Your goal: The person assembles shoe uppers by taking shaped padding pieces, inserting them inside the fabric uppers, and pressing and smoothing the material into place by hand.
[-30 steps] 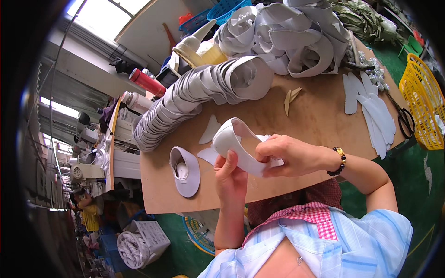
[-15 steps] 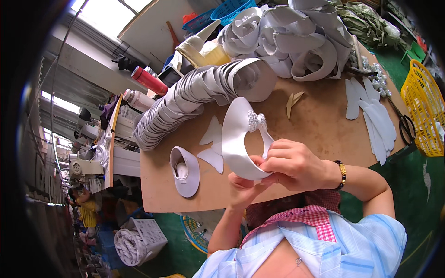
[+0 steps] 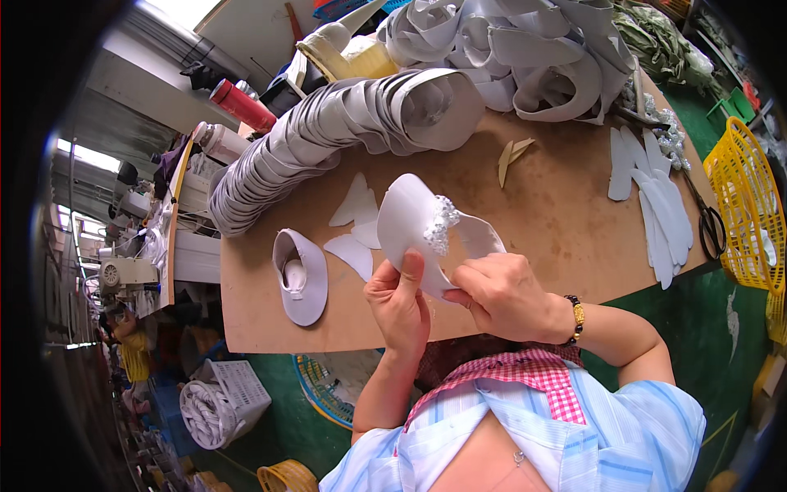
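Note:
Between my two hands, above the near part of the table, is a white shoe upper [image 3: 403, 211] with a cluster of sparkling beads [image 3: 440, 227] on it. My left hand [image 3: 399, 303] grips its lower left side, thumb laid on the outer face. With pinched fingers, my right hand [image 3: 507, 297] holds the band at the lower right; the fingertips are partly hidden. Another white upper [image 3: 311, 299] lies to the left on the table, near some flat white cut pieces [image 3: 350, 254].
Across the brown table [image 3: 566, 238] curves a long stack of nested uppers [image 3: 279, 152]; a heap of them [image 3: 541, 74] is behind. White strips [image 3: 660, 209], black-handled scissors [image 3: 711, 232] and two tan slips [image 3: 512, 160] lie rightward. A yellow basket [image 3: 742, 205] stands beyond the right edge.
My left hand has shifted up and left, its thumb now on the upper's face. The upper has turned, its band opening to the right. The whole view has shifted slightly.

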`<action>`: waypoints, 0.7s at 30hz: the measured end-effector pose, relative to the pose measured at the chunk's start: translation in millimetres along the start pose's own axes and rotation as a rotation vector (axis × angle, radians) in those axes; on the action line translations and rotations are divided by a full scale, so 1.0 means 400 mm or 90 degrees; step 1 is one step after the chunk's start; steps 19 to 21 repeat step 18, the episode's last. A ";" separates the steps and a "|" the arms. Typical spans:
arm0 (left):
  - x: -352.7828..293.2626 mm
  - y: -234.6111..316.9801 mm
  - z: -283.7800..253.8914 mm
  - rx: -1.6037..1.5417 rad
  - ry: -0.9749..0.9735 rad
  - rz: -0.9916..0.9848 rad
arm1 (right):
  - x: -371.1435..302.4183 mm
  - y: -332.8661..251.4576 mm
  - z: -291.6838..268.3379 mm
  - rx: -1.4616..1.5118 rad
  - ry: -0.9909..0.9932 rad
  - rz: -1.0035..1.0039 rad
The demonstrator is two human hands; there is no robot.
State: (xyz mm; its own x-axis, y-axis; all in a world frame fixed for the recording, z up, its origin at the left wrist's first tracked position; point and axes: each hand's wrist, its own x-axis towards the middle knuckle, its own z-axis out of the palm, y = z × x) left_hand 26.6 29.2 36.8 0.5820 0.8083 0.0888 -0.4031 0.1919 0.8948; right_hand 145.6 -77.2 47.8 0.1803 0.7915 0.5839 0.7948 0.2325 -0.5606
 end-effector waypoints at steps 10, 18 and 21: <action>0.074 0.077 0.029 0.448 -0.162 0.471 | -0.008 0.050 -0.168 0.104 0.080 0.004; 0.221 -0.026 0.062 0.953 -0.515 0.884 | 0.050 0.304 -0.200 0.624 -0.075 0.391; 0.221 -0.026 0.062 0.953 -0.515 0.884 | 0.050 0.304 -0.200 0.624 -0.075 0.391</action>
